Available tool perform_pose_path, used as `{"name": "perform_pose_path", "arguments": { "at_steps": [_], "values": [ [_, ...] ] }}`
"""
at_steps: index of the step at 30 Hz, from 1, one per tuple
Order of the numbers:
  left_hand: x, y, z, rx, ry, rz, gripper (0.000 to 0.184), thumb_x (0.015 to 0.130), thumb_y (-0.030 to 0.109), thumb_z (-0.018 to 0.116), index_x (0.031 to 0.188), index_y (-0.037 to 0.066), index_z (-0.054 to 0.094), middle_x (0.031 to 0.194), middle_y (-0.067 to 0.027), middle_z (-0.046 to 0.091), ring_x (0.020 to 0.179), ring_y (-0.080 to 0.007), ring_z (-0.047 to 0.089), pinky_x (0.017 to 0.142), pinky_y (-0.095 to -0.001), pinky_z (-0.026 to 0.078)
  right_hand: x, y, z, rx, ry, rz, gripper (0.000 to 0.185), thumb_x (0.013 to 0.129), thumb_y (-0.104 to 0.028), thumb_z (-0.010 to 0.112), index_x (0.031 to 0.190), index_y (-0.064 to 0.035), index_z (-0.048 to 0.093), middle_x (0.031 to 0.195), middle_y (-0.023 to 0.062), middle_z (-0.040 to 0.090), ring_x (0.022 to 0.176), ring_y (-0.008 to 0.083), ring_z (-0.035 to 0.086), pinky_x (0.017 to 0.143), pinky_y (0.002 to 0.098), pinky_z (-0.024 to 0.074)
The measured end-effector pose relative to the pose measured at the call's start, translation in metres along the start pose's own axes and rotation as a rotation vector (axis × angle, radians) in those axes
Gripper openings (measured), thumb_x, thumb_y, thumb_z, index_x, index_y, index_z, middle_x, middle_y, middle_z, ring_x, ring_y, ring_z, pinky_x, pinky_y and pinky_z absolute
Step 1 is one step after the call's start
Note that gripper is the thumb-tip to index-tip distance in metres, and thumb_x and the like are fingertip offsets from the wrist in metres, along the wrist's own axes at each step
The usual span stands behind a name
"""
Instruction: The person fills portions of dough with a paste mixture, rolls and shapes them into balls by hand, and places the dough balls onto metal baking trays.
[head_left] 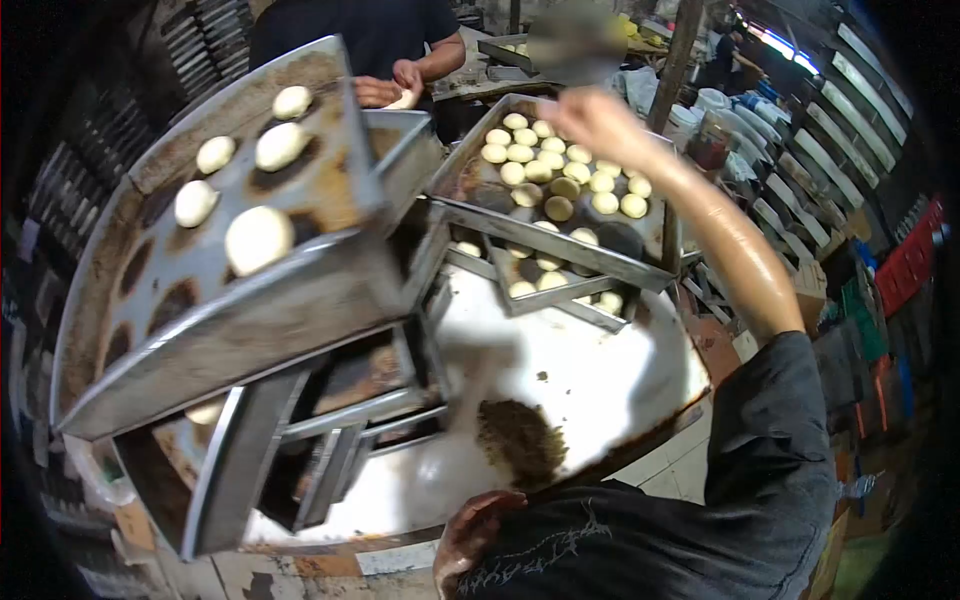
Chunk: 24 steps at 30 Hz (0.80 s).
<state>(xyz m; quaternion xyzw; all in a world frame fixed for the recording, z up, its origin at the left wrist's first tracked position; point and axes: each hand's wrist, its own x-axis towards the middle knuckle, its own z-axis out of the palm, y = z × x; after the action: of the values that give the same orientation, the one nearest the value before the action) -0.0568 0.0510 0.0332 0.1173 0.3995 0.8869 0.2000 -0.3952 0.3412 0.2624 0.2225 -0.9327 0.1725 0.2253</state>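
Note:
My right hand [592, 122] reaches over the far side of a metal tray [550, 238] holding many pale round dough balls [552, 160]. Motion smears its fingers, so I cannot see what they hold, if anything. Low in front of my dark shirt is my left hand [472, 540], its fingers curled together; whatever may lie inside is hidden. Just above it, a clump of dark brown crumbly filling [522, 438] rests on the white table top [590, 380]. More dough balls show in trays stacked beneath the right-hand tray.
On the left, a large tilted baking tray [210, 330] with several dough balls [258, 240] tops a pile of metal trays [345, 410]. Across the table another person's hands [392, 88] hold a pale piece. A wooden post [676, 65] stands behind; long pans [835, 120] line the right.

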Motion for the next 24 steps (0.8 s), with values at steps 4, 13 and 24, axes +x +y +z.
{"name": "perform_pose_path", "arguments": {
  "at_steps": [4,13,24],
  "values": [
    [0.036,-0.042,0.050,0.124,0.161,-0.098,0.041,0.089,-0.002,0.048,0.129,0.000,0.042,0.124,-0.0168,0.052,0.120,-0.0257,0.048,0.104,-0.0373,0.032,-0.059,0.156,0.101,-0.259,-0.408,-0.022,0.018,0.082,-0.016,0.049,0.090,0.0001,0.053,0.079,0.0214,0.060,0.076,0.0389,0.058,0.067,0.0478,0.0459],
    [0.107,-0.104,0.113,-0.008,0.191,0.201,0.047,0.097,0.023,0.038,0.134,-0.003,0.032,0.129,-0.0222,0.047,0.123,-0.0325,0.045,0.103,-0.0428,0.033,-0.154,0.049,0.016,0.270,0.121,-0.235,0.027,0.066,-0.001,0.070,0.075,-0.0028,0.044,0.073,0.0117,0.043,0.068,0.0236,0.048,0.062,0.0347,0.0418],
    [0.066,-0.090,0.141,0.693,0.572,-0.186,0.037,0.092,0.002,0.047,0.127,-0.007,0.040,0.118,-0.0128,0.055,0.111,-0.0183,0.050,0.095,-0.0322,0.039,-0.304,-0.088,0.115,0.914,-0.127,0.139,0.014,0.086,-0.010,0.059,0.099,-0.0047,0.059,0.082,0.0125,0.063,0.069,0.0281,0.062,0.063,0.0348,0.0486]
  ]
}}
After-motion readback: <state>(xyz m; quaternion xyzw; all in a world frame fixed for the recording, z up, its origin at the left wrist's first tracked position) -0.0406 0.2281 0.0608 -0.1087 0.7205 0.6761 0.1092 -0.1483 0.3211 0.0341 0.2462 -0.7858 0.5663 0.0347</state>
